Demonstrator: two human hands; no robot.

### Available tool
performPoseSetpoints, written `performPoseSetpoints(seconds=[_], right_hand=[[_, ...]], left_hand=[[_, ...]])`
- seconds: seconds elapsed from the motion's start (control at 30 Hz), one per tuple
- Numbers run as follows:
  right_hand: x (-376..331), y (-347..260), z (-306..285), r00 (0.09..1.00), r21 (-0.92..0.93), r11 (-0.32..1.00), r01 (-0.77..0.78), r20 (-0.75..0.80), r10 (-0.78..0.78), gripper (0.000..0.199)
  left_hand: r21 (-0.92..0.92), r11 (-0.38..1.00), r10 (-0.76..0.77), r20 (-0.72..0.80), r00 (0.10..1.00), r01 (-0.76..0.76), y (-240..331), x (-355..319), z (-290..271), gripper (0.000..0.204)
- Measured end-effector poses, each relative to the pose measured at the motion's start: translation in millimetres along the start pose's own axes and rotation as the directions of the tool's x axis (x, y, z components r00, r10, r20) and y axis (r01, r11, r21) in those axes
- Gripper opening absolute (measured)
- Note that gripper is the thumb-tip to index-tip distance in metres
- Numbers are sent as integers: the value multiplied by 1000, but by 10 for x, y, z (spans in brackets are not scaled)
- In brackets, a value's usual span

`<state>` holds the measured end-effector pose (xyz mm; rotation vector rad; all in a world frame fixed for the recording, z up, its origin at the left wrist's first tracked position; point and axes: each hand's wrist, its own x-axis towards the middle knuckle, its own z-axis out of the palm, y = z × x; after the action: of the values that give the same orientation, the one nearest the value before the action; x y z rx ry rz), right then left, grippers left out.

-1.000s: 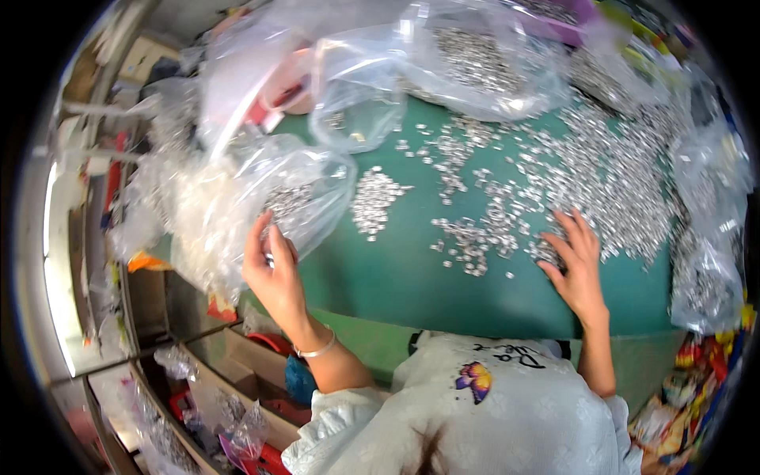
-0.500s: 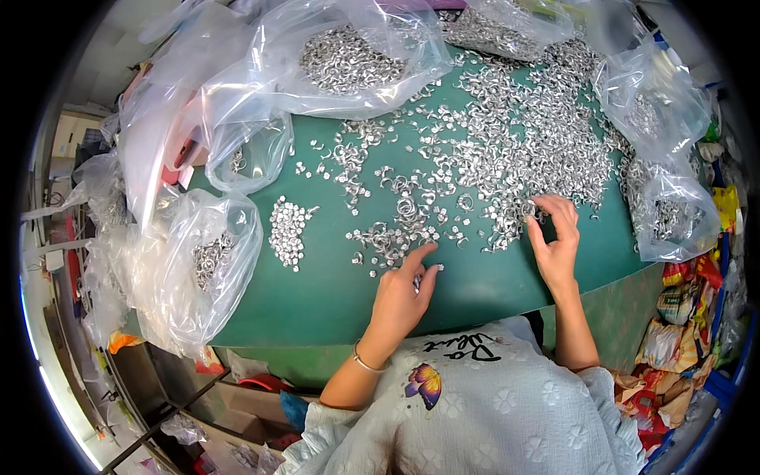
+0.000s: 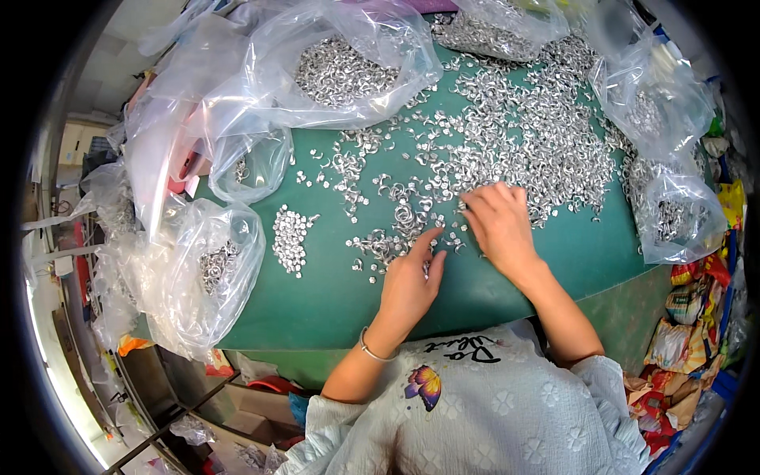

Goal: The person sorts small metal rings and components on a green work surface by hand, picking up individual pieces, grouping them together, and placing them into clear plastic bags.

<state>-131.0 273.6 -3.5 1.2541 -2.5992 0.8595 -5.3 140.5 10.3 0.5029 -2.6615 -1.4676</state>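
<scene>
Small silver metal pieces, many of them curved like hooks, lie in a broad spread (image 3: 522, 134) over the green tabletop (image 3: 317, 309). My left hand (image 3: 408, 289) is at the near edge of a smaller cluster (image 3: 380, 245). Its index finger points outward while the other fingers curl round a few silver pieces, which glint by the thumb. Over the near left side of the broad spread, my right hand (image 3: 503, 233) reaches with bent fingers drawn together. Metal pieces touch its fingertips, but what it pinches is too small to make out.
A compact heap of nut-like pieces (image 3: 291, 240) sits left of my left hand. Clear plastic bags of metal parts stand around: a large one (image 3: 340, 71) at the back, one (image 3: 210, 269) at the left, another (image 3: 673, 214) at the right. Colourful packaging (image 3: 681, 340) lies beyond the right edge.
My right hand has moved left across the spread, toward my left hand, and its fingers have come together. My left hand has shifted slightly right and away from me, still holding metal pieces.
</scene>
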Motion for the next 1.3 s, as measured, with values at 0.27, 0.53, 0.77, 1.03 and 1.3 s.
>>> performPoseSetpoints(seconds=[0.27,0.53,0.77,1.03,1.3], right_hand=[[-242,-208,-192,895,744,511,-431,278,350,20],[-111,-337,-123,939,684,644,-343,232,253,17],[-38,-465,-20,931,759,541,-363,309,192,12],[31,-491,16,945,759,564,-326,256,202,19],[15,227,-322,974,312,928,-203,-31,223,17]], left_hand=[[-614,727,-172,269,947,307,45,41,31,20],[-606,741,-209,202,957,289,24,-62,-237,11],[-561,788,-209,143,967,253,-49,-172,-242,11],[-719,651,-389,-40,920,244,-95,-268,-635,13],[-771,509,-646,-636,423,-382,-617,-392,-1710,32]])
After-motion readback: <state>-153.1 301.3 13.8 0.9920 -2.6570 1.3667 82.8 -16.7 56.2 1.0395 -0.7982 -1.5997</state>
